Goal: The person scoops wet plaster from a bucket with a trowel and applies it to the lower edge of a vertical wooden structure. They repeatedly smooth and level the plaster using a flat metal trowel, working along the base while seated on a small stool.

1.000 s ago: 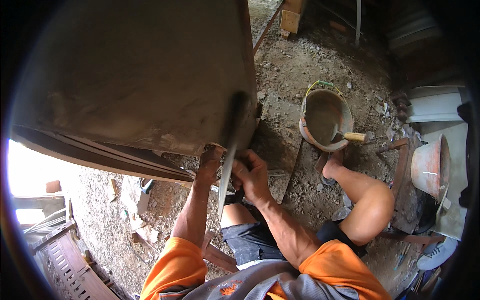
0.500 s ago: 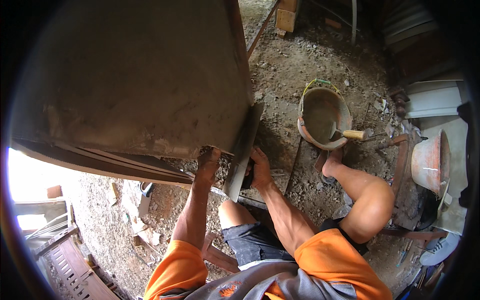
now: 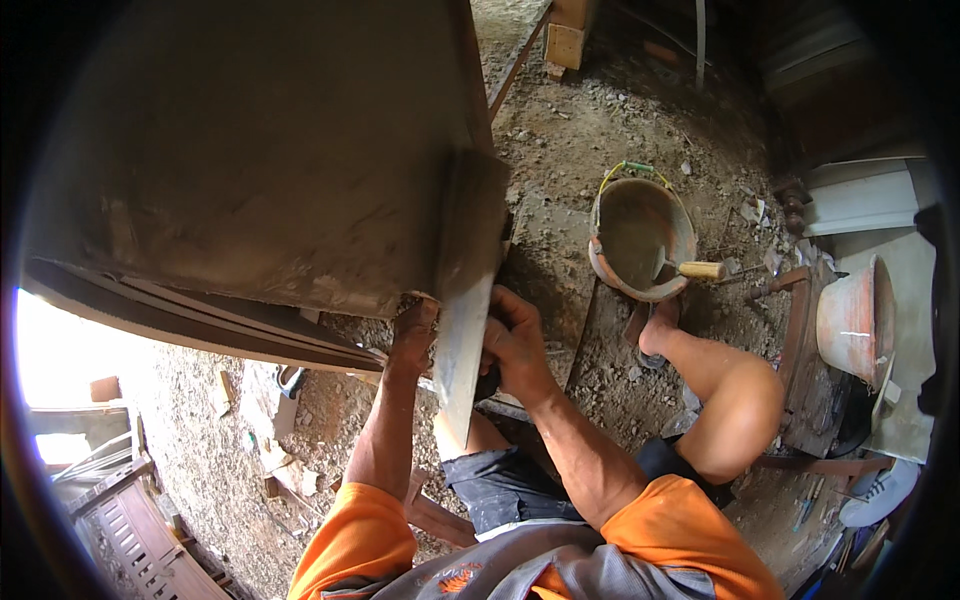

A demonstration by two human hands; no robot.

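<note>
One trowel (image 3: pixel 464 345) in the head view is being gripped by the right hand (image 3: pixel 521 343), its blade overlapping the right edge of a dark slab (image 3: pixel 260 170). The left hand (image 3: pixel 412 338) is resting at the slab's lower edge, its fingers too hidden to tell their hold. Most of the slab's face is looking smooth, seemingly well along; the ragged lower edge is appearing unfinished.

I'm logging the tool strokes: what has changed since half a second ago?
In the picture, the rectangular trowel in the right hand has swung left, its upper end now higher along the right side of the dark panel. Nothing was visibly grasped or released. The left hand stays at the panel's lower edge; the bucket and wooden-handled trowel stay put.
</note>
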